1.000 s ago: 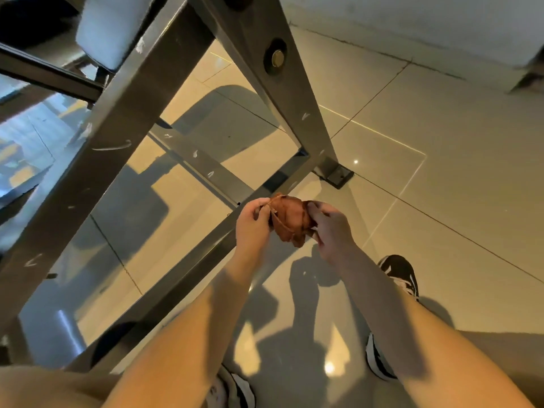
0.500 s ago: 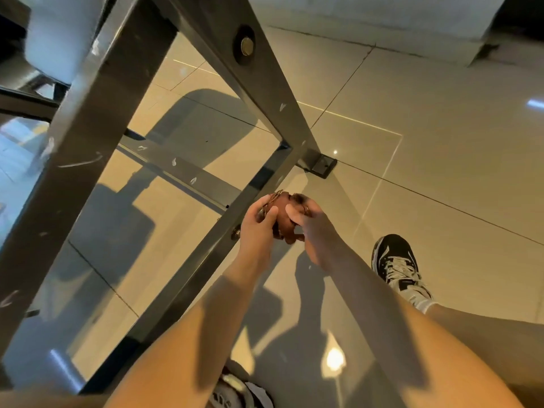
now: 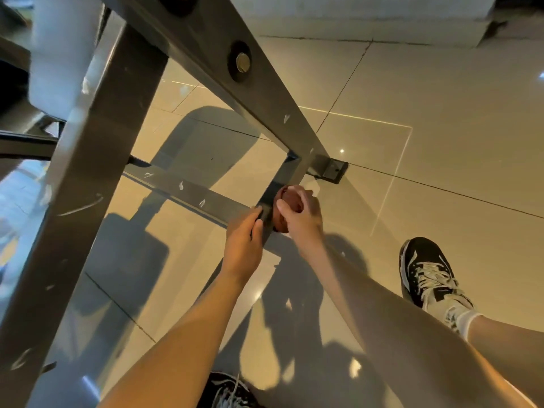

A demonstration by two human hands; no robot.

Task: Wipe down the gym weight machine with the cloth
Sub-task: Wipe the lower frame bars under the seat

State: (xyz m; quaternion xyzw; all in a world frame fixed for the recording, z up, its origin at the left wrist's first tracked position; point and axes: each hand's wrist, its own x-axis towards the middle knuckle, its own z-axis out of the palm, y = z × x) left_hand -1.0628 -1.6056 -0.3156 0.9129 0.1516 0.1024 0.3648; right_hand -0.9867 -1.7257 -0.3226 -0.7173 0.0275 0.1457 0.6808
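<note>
Left forearm (image 3: 182, 334) and right forearm (image 3: 382, 313) are bare. Down-right of the grip, the right shoe (image 3: 426, 272) is black with white laces and side stripes, worn with a white sock (image 3: 464, 318). Straight below the grip, the left shoe (image 3: 228, 391) matches.

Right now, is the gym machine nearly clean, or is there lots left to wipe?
Hardly started. Nothing looks finished: white smudges show on the big post and the cross bar. In hand: the right hand presses the bunched cloth against the floor bar while the left hand holds that bar. Left: both smudged parts and the slanted beam.
</note>
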